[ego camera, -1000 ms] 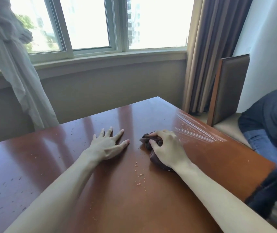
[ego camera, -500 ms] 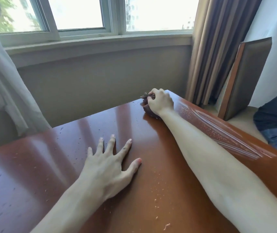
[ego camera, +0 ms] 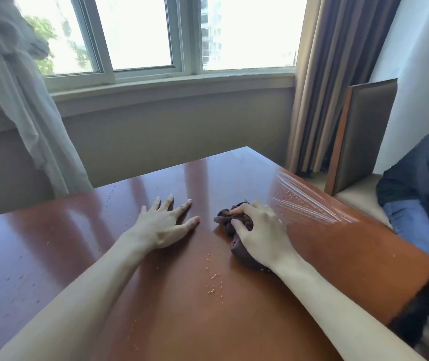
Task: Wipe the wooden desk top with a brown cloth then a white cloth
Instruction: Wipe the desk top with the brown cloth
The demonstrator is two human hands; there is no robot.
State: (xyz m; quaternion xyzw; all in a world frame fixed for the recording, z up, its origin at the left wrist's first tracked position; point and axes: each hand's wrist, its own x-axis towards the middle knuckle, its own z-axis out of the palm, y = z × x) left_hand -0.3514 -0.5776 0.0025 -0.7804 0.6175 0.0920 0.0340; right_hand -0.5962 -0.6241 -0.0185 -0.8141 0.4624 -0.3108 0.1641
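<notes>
The glossy reddish-brown wooden desk top (ego camera: 78,251) fills the lower part of the head view. My right hand (ego camera: 261,237) grips a bunched dark brown cloth (ego camera: 227,222) and holds it down on the desk, right of centre. Most of the cloth lies under my palm. My left hand (ego camera: 162,225) rests flat on the wood beside it, fingers spread. Small pale crumbs (ego camera: 213,277) lie scattered on the desk just in front of the cloth. No white cloth shows in view.
A strip of clear plastic film (ego camera: 304,204) lies on the desk's right edge. A chair (ego camera: 359,136) stands to the right, with a seated person's dark jacket and jeans (ego camera: 422,194) beside it. Curtains (ego camera: 338,74) and a window wall are behind the desk.
My right hand has drawn the brown cloth back from the desk's far corner to the middle, close to me. My left hand stays flat on the wood.
</notes>
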